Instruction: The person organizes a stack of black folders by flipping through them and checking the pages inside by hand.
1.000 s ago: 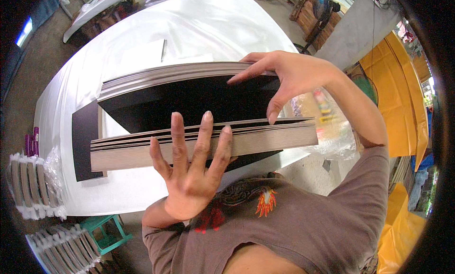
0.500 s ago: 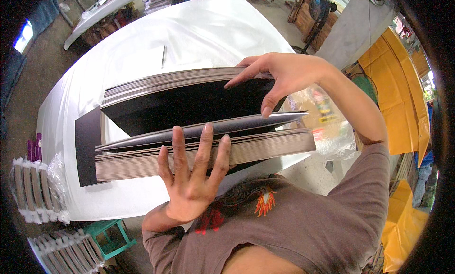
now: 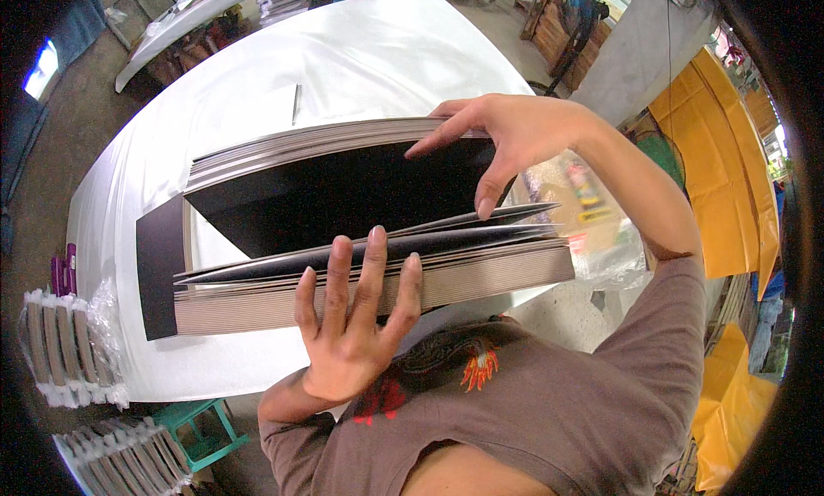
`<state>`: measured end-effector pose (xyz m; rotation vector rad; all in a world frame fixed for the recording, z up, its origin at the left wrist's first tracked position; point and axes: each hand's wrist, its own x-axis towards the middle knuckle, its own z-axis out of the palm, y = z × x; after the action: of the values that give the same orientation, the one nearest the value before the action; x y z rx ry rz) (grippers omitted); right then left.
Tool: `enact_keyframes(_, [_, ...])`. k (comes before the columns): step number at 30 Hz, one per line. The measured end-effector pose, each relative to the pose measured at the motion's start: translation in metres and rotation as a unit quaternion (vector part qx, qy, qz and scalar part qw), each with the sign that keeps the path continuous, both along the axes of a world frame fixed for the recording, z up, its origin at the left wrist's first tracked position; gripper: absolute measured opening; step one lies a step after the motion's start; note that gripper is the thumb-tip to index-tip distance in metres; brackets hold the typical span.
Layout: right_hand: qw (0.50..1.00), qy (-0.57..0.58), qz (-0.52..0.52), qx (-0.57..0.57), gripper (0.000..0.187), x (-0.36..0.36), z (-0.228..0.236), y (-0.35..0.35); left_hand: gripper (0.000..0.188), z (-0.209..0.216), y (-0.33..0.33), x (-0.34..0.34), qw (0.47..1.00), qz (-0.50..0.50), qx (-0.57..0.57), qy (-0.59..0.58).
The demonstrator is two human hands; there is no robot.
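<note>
A thick stack of black boards [image 3: 326, 187] with grey-brown edges stands parted on the white table, much like an open book. My left hand [image 3: 352, 341] lies with spread fingers against the edges of the near bundle [image 3: 481, 278]. Over the right end of the far bundle [image 3: 292, 144] hooks my right hand [image 3: 524, 140], curved, index finger down its black face. Its thumb touches a thin black sheet [image 3: 515, 214] standing between the bundles. The remaining right fingers are mostly hidden behind the boards. A black panel [image 3: 160, 269] shows at the left end.
Clear plastic wrapping [image 3: 592, 213] lies right of the boards. Wrapped stacks [image 3: 73, 346] and a green stool [image 3: 202, 436] stand at lower left. A fan [image 3: 577, 24] is at the far right, with yellow sheeting [image 3: 712, 166] nearer.
Another thin sheet has separated at the right, beneath my right thumb, and the gap between sheets has widened. My left hand and the near bundle have shifted slightly rightward and nearer.
</note>
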<state>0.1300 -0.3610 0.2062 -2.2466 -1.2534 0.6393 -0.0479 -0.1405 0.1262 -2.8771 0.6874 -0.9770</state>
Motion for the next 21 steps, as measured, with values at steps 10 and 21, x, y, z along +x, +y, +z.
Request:
enact_keyframes(10, [1.000,-0.005,0.003,-0.012,0.082,-0.002,0.003,-0.001,0.032,0.004,-0.003,0.000,1.000,0.001,-0.016,0.016])
enact_keyframes(21, [0.995,0.100,0.002,0.029,0.062,0.009,0.009,-0.005,0.030,0.008,-0.008,0.005,0.999,-0.001,-0.026,0.028])
